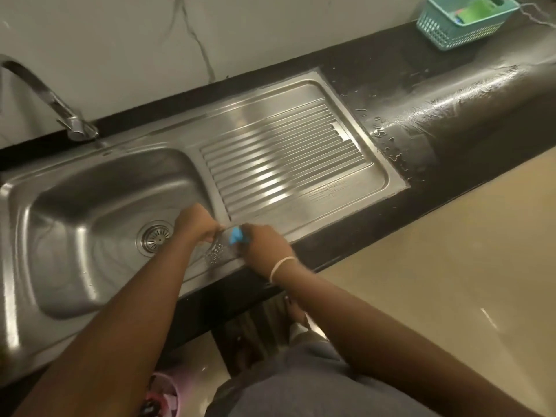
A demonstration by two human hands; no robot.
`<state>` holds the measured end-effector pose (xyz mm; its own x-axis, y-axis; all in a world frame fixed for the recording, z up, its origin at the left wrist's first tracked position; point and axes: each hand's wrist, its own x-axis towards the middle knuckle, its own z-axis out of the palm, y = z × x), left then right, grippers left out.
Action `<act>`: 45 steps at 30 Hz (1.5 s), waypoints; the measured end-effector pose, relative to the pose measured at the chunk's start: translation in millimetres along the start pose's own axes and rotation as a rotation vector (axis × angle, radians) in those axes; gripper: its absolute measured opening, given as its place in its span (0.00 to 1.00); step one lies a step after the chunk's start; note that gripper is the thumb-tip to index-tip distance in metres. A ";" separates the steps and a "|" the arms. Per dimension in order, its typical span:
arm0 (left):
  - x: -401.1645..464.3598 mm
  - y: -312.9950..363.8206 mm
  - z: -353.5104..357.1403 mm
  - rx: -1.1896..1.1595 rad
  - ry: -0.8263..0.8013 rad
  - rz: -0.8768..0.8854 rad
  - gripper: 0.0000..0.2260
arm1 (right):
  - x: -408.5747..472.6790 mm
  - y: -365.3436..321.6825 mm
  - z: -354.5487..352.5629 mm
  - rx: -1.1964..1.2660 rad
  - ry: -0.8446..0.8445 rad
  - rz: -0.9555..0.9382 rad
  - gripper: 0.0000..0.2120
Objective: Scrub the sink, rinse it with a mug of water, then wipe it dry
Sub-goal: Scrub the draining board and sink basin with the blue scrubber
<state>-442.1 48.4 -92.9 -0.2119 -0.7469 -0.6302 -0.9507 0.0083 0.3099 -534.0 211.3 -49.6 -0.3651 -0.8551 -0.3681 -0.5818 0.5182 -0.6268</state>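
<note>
The steel sink [75, 206] has a round drain [155, 236] in its basin and a ribbed drainboard [285, 164] on the right. Both hands meet over the sink's front rim, between basin and drainboard. My left hand [198, 225] pinches one end of a small clear wet item [217, 249]. My right hand [263, 245] grips its blue part [236, 235]. The item is blurred and mostly covered by fingers, so I cannot tell what it is. No mug or cloth is in view.
A curved tap [60, 109] stands behind the basin at the left. The black countertop [421, 115] right of the drainboard is wet, with a teal basket [463, 22] at its far end. A pink object [164, 392] sits on the floor below.
</note>
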 end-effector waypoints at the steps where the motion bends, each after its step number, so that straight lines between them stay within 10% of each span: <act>1: 1.8 -1.1 0.0 -0.004 -0.008 0.004 0.10 | -1.7 -12.3 9.9 0.000 -0.033 -0.029 0.13; 13: 13.4 -13.4 6.9 -0.025 0.054 -0.005 0.15 | 65.8 159.0 -192.4 0.020 0.491 0.463 0.18; 23: 11.0 -12.1 -24.8 -0.662 -0.281 -0.270 0.10 | 69.4 -27.9 12.4 -0.073 -0.055 -0.140 0.14; 33: 19.7 5.4 4.1 -0.485 -0.054 -0.205 0.05 | 107.5 174.1 -219.2 -0.086 0.457 0.365 0.15; 40: 25.5 46.3 -22.2 -0.907 0.029 -0.219 0.04 | 117.9 28.7 -64.6 -0.147 0.067 -0.006 0.10; 45: 39.8 54.0 -23.5 -0.756 0.186 -0.219 0.04 | 104.2 -14.4 -19.6 -0.045 -0.137 -0.161 0.13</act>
<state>-496.6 3.4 -84.5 0.0658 -0.7785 -0.6242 -0.5422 -0.5531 0.6325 -577.9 115.0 -65.5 -0.1648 -0.9194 -0.3572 -0.6574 0.3723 -0.6551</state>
